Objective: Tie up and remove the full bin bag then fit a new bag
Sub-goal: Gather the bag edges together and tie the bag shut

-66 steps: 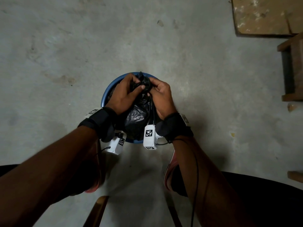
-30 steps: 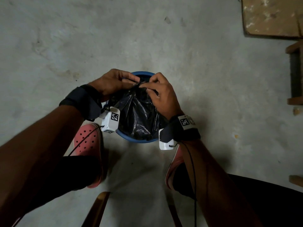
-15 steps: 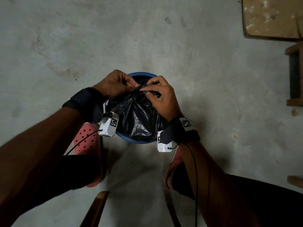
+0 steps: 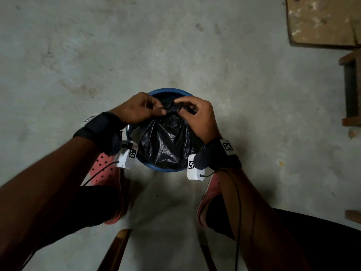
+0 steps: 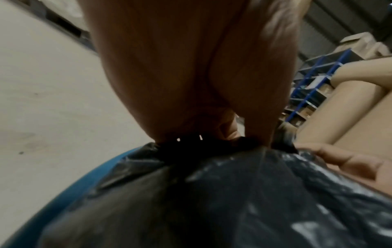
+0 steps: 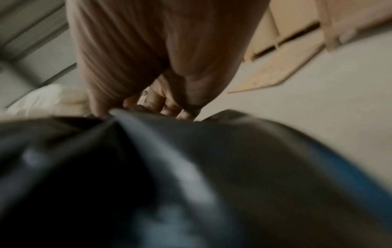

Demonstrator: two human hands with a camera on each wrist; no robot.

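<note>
Overhead, the left hand [image 4: 139, 109] pinches one gathered ear of the black bin bag [image 4: 166, 141] while the right hand [image 4: 199, 116] pinches the other, both fingers clenched on plastic above the blue bin [image 4: 168, 91] on the concrete floor. A sound knot likely needs both ears pulled snug, evenly, low against the bag's neck.

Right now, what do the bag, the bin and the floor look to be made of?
Bin bag: thin black plastic film, glossy; it creases sharply and catches highlights, and bunches where both hands pinch it.
Bin: blue, smooth even rim, probably moulded plastic; little shows.
Floor: grey, matt, mottled with stains and pits, likely bare concrete.
</note>
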